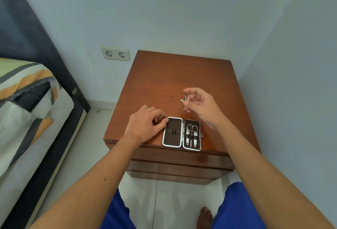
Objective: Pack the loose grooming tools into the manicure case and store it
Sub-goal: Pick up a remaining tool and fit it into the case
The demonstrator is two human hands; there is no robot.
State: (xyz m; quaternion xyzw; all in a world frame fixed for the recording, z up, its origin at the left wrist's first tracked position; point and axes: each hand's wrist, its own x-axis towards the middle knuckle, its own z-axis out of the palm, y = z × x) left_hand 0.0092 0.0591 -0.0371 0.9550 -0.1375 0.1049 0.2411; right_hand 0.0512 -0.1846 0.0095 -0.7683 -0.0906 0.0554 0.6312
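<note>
**Thin steel tools, a hinged case, and nothing legible**

While your right hand (200, 103) pinches a slim metal tool (184, 103), likely tweezers, between thumb and fingertips above the wooden nightstand (164, 75), your left hand (145, 124) rests curled against the far left corner of the manicure case (182, 134), fingers bent, steadying its rim rather than gripping it. The case lies open flat near the front edge of the nightstand. Its right half already holds scissors (191, 132) and two other small tools under straps; the left half shows empty loops.

Expect the tool to be light, stiff and slick, with a narrow tip that could catch on the lining. Hold it near the middle, as you do now, and feed it end-first under a loop. The case looks light enough to skid, so keep a hand braced on its frame. To close it, press on the metal rim, not the padded centre.

No brand, label or writing can be read on the case, the tools or the wall socket (115, 53).
</note>
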